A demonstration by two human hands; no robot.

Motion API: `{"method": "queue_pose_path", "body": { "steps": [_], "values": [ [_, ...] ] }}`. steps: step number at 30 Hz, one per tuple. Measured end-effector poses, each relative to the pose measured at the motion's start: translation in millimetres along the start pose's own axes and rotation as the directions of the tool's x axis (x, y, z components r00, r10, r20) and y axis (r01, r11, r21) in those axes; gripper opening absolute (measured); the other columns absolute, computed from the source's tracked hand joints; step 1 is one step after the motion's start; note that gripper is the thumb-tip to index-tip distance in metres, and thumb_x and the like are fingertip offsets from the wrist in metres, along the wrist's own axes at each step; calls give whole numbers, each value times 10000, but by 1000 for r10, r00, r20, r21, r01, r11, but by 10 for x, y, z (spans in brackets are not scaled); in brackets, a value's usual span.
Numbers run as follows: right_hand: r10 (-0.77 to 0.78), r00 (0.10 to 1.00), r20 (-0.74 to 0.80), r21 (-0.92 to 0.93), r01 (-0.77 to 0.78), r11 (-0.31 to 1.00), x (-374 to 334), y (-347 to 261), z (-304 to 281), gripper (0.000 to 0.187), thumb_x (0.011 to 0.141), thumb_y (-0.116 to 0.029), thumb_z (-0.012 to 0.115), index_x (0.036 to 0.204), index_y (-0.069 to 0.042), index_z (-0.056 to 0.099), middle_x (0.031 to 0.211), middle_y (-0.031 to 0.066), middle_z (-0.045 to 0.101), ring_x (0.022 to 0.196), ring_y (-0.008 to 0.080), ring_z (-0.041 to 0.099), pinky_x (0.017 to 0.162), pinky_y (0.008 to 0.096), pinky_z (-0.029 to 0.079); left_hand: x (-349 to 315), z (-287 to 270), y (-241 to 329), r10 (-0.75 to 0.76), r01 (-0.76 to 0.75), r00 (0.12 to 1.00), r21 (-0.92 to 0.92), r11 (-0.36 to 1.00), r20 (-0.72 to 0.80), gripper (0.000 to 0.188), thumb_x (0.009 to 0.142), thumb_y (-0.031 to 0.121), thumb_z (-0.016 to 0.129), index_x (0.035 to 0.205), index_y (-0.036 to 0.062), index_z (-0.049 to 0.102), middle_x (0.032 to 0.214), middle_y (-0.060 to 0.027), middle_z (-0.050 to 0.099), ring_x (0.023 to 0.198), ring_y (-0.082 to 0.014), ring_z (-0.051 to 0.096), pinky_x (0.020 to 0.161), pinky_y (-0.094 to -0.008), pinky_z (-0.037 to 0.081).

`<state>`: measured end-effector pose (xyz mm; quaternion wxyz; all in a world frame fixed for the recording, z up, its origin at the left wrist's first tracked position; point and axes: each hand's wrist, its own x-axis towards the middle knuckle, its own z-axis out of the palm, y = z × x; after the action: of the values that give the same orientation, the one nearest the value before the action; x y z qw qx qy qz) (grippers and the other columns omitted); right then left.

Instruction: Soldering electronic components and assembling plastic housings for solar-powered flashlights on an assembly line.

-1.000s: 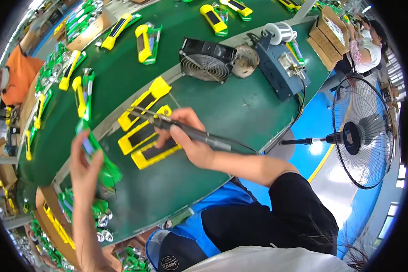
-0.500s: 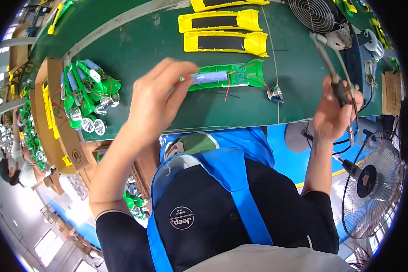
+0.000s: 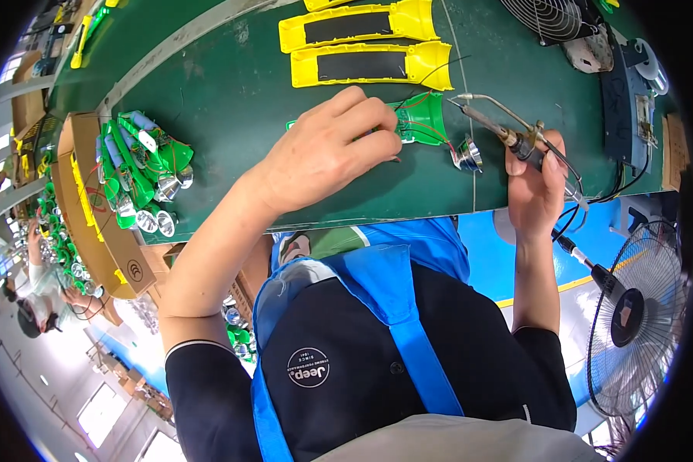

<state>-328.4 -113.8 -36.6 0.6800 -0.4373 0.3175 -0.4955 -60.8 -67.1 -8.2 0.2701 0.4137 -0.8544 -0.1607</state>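
Note:
My right hand [image 3: 535, 181] grips a soldering iron [image 3: 525, 148] with a thin metal tube along it. The iron's tip points left, just above the right end of a green flashlight shell half [image 3: 431, 119]. Curled over the shell's left part, my left hand [image 3: 331, 150] has its fingers bent together near the red wires. It hides the blue battery cell and most of the circuit board, and what its fingertips pinch cannot be made out. By red wires a silver reflector cup [image 3: 467, 155] connects to the shell, lying on the green bench at its right.
Yellow shell halves with black pads [image 3: 362, 63] lie beyond my hands. Several wired green shells [image 3: 142, 165] are heaped at left beside a cardboard box [image 3: 100, 208]. A small fan [image 3: 550, 19] and dark soldering unit [image 3: 627, 108] stand far right; a larger fan [image 3: 631, 316] is near right.
My left hand has moved right, from the battery cell's end to over the circuit board. My right hand has brought the soldering iron down and left, its tip now by the shell.

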Motion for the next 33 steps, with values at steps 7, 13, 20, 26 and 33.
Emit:
{"method": "queue_pose_path", "body": {
  "steps": [7, 13, 20, 26, 33],
  "values": [
    [-46, 999, -26, -399, 32, 916, -53, -9, 172, 188, 845, -181, 546, 870, -7, 478, 671, 56, 514, 584, 117, 526, 1026, 485, 323, -55, 204, 157, -174, 247, 941, 240, 939, -290, 228, 656, -5, 668, 836, 23, 531, 905, -105, 512, 795, -264, 508, 664, -333, 461],
    [-69, 995, 75, -448, 96, 889, -13, 1, 202, 185, 845, -185, 545, 861, -12, 483, 616, 36, 519, 539, 107, 531, 1049, 497, 288, -20, 293, 264, -319, 423, 849, 180, 888, -421, 272, 618, -86, 660, 819, 40, 526, 922, -93, 552, 787, -279, 533, 682, -340, 448],
    [-16, 994, 106, -492, 66, 868, -15, -12, 200, 173, 836, -177, 560, 862, -22, 487, 629, 44, 542, 540, 110, 541, 1047, 503, 280, -46, 259, 234, -318, 394, 869, 141, 908, -379, 264, 625, -81, 657, 821, 39, 526, 900, -90, 559, 780, -279, 527, 676, -346, 445],
    [-14, 993, 117, -515, 72, 854, -13, -18, 200, 198, 839, -205, 572, 864, -29, 485, 628, 44, 549, 540, 107, 543, 1041, 513, 277, -36, 248, 236, -314, 387, 877, 147, 910, -364, 263, 624, -81, 657, 820, 35, 525, 902, -94, 558, 783, -280, 528, 675, -347, 447],
    [-3, 992, 127, -528, 70, 846, -10, -25, 206, 206, 835, -208, 575, 867, -26, 483, 630, 46, 551, 538, 108, 547, 1044, 508, 280, -46, 218, 218, -304, 368, 890, 139, 919, -341, 255, 622, -81, 657, 810, 30, 526, 901, -97, 557, 784, -277, 527, 673, -345, 449]
  ]
}}
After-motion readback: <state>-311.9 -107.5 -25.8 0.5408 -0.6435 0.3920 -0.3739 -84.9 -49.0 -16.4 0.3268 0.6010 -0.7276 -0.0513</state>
